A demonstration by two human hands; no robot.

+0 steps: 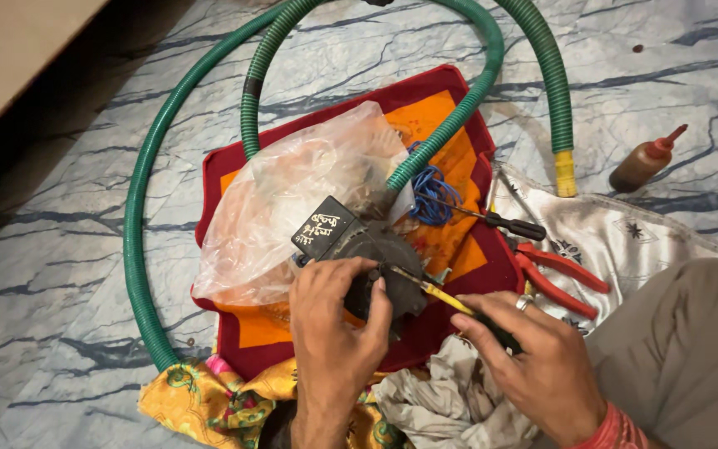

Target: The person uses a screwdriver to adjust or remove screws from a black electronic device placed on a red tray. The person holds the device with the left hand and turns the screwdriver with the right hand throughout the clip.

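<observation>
Head view looks down at a marbled floor point(68, 266) where a dark motor point(376, 254) lies on a red and orange cloth point(450, 158). Left hand point(334, 320) is clamped over the near side of the motor, fingers curled around its body and thumb on top, so the motor sits directly under and inside that grip. Right hand point(533, 353) is closed around the handle of a yellow-shafted screwdriver point(434, 293), a ring on one finger; the shaft runs up and left from the grip, and its tip meets the motor just beside the left thumb. A black box point(326, 226) sits on the motor's far left corner. Behind the motor lies a clear plastic bag point(292, 191), with blue wire point(432, 195) to its right. A green hose point(139, 216) loops around the cloth and over the bag. A second screwdriver point(504, 223) and red pliers point(558, 270) lie right of the motor, apart from both hands. A brown bottle point(646, 162) stands on the floor farther right. A grey rag point(450, 399) lies under the right hand.
</observation>
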